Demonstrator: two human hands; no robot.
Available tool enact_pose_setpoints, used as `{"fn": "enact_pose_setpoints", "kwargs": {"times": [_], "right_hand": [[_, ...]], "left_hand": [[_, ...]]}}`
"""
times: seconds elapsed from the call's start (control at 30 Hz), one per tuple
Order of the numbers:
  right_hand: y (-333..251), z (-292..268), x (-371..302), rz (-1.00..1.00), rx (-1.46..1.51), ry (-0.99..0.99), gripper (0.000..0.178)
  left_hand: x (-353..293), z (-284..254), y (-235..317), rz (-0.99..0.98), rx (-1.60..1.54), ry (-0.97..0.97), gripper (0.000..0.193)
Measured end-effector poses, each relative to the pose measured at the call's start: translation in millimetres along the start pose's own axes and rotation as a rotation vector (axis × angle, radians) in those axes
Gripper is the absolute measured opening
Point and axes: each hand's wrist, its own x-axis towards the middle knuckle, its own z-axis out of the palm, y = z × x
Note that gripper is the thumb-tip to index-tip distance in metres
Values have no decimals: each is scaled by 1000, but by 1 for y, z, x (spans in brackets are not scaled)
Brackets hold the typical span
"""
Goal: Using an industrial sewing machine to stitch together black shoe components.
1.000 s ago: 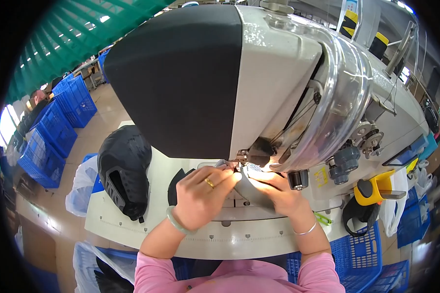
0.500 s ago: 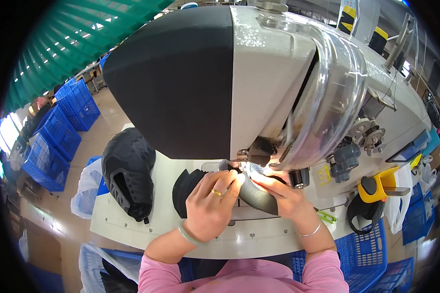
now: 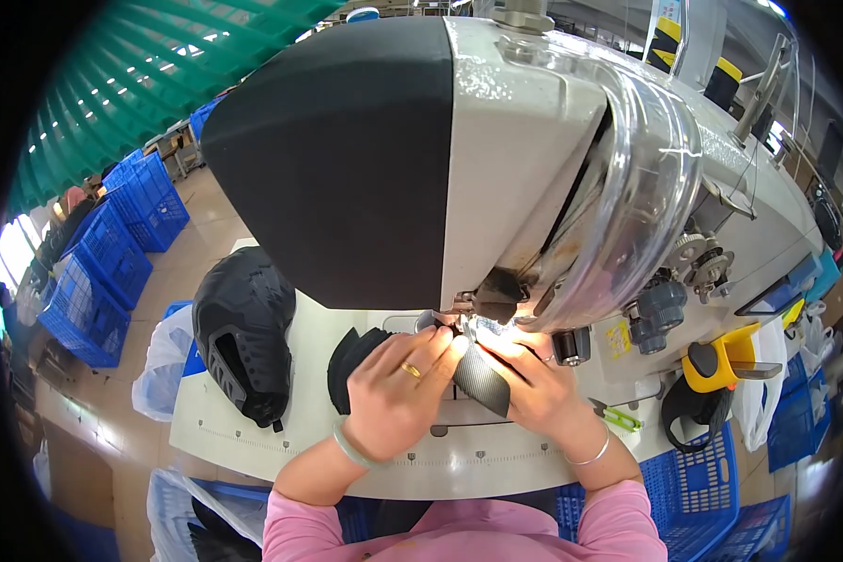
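Under the head of a sewing machine (image 3: 525, 140), both my hands grip a curved grey textured fabric piece (image 3: 482, 379). My left hand (image 3: 407, 375) pinches its left edge close to the lit needle area, fingers bent and pressed together. On the other side my right hand (image 3: 539, 379) presses the piece with thumb and fingers, its fingertips partly hidden by the machine. The needle and the far end of the piece cannot be made out. Just left of my left hand lie black fabric pieces (image 3: 351, 365), partly covered by it.
A bulky black moulded fabric article (image 3: 244, 337) rests on the table's left side. Green thread snips (image 3: 618, 417) lie right of my right wrist. A yellow holder (image 3: 721, 361) stands further right. Blue crates (image 3: 84, 309) line the floor at left; another crate (image 3: 693, 487) sits below right.
The grey piece has turned and its near end is now a shorter point between my hands. My right hand has shifted slightly left and nearer to me; my left hand moved little.
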Motion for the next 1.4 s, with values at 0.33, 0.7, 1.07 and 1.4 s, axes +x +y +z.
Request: {"fn": "enact_pose_setpoints", "kwargs": {"times": [0.33,0.7,1.07,1.4], "right_hand": [[-8,-13,10,20,-27,-62,48],[-16,-11,14,90,-13,-21,42],[-26,1,8,119,-98,26,39],[-25,3,15,251,126,22,32]], "left_hand": [[-2,11,-1,32,31,111,29],[-6,4,7,-1,43,0,40],[-2,-1,7,-10,37,-73,35],[8,10,-4,-160,-100,98,18]]}}
